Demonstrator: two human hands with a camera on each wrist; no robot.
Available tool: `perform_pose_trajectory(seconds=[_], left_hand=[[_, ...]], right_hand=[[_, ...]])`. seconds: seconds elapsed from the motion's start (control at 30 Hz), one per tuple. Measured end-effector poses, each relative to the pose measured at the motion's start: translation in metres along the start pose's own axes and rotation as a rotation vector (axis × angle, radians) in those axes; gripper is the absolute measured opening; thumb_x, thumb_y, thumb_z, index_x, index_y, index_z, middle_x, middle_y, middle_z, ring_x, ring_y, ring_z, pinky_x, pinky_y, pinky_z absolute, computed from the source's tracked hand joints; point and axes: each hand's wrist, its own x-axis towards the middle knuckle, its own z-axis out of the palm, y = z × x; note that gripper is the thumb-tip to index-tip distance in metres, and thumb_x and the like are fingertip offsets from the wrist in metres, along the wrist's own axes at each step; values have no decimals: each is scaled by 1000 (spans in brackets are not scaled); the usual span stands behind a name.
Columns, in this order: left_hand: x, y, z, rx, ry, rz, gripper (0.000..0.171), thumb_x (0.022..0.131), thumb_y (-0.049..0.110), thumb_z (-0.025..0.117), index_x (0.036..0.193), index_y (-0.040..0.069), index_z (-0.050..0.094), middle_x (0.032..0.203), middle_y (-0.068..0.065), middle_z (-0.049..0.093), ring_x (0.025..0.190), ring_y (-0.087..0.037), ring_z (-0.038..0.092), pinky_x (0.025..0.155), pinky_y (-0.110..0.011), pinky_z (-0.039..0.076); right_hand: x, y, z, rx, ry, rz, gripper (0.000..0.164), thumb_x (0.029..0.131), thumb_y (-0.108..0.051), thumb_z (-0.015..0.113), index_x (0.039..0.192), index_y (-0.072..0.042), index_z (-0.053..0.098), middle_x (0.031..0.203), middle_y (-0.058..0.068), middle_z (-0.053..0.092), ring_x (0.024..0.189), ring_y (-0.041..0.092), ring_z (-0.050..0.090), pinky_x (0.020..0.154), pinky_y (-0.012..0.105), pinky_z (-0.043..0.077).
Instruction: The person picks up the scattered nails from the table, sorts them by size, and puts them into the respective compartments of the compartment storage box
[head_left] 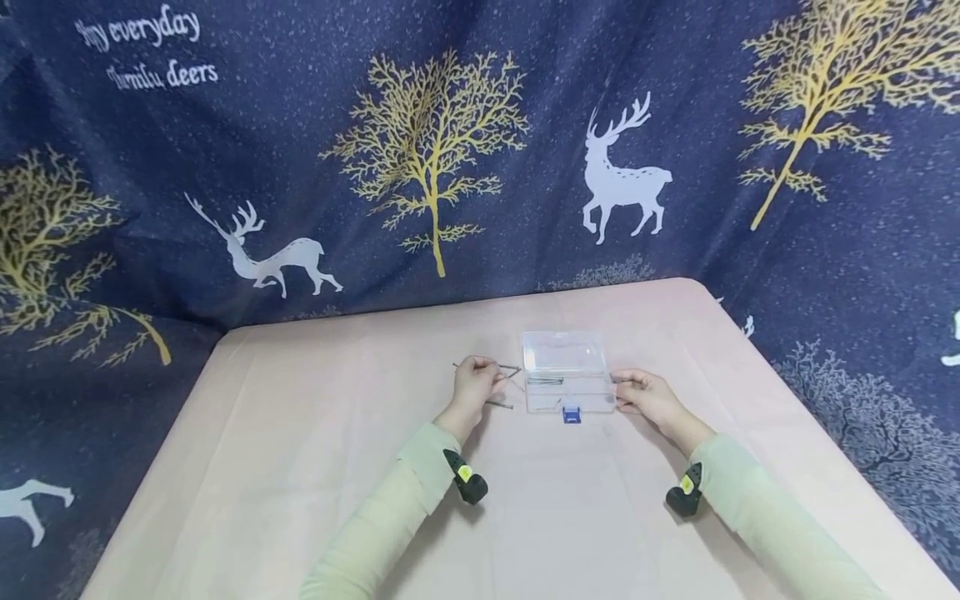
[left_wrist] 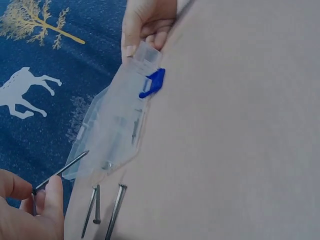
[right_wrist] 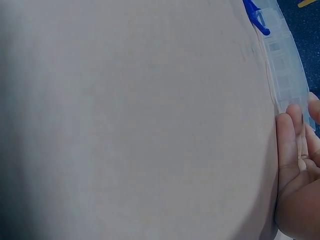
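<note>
My left hand (head_left: 472, 390) pinches a long metal nail (left_wrist: 72, 163) between thumb and fingertips, just left of a clear plastic box (head_left: 592, 387). The box lies on the table with its clear lid (head_left: 562, 353) raised at the back and a blue latch (head_left: 572, 415) at the front. Several nails (head_left: 546, 381) lie in its rear compartment. At the box's right end, my right hand (head_left: 651, 402) holds the side between thumb and fingers. Loose nails (left_wrist: 116, 210) rest on the table beside the left hand, one of them (head_left: 500, 405) showing below it in the head view.
A pale pink cloth covers the table (head_left: 300, 433). Behind it hangs a dark blue curtain (head_left: 495, 208) printed with white deer and yellow trees. Black wrist cameras (head_left: 467, 477) are worn over both pale green sleeves.
</note>
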Motion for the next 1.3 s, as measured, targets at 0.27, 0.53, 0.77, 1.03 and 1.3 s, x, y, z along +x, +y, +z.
perform_pose_trajectory(seconds=[0.27, 0.53, 0.77, 1.03, 1.3], left_hand=[[1, 3, 11, -125, 14, -31, 21, 90, -2, 50, 110, -10, 52, 89, -7, 54, 80, -17, 64, 74, -27, 59], [4, 2, 16, -210, -31, -59, 27, 91, -6, 51, 117, -14, 48, 91, -10, 54, 88, -23, 66, 84, -28, 56], [8, -4, 21, -203, -31, -54, 24, 90, -5, 55, 112, -12, 51, 85, -7, 55, 85, -22, 67, 83, -30, 57], [11, -6, 31, -179, -31, -62, 23, 91, -5, 55, 113, -11, 52, 90, -9, 56, 85, -18, 66, 82, -26, 57], [8, -5, 42, -193, -90, -44, 19, 86, -11, 57, 105, -11, 55, 92, -12, 60, 85, -20, 65, 84, -30, 57]], right_hand=[[-1, 0, 1, -31, 8, 4, 46, 94, -7, 53, 133, 13, 39, 99, 9, 65, 72, 3, 62, 73, 21, 57], [-1, -1, 1, -63, 16, 7, 44, 95, -8, 51, 133, 11, 41, 110, 22, 62, 75, 2, 63, 75, 21, 57], [2, 3, 0, -55, 19, 7, 43, 95, -6, 51, 133, 11, 42, 108, 20, 62, 76, 3, 63, 74, 21, 57], [2, 1, 4, -65, 21, 12, 43, 94, -7, 52, 132, 11, 43, 105, 18, 63, 76, 5, 63, 76, 22, 57], [-1, -1, 1, -77, 26, 6, 43, 94, -7, 52, 132, 12, 42, 104, 18, 63, 74, 5, 62, 76, 22, 57]])
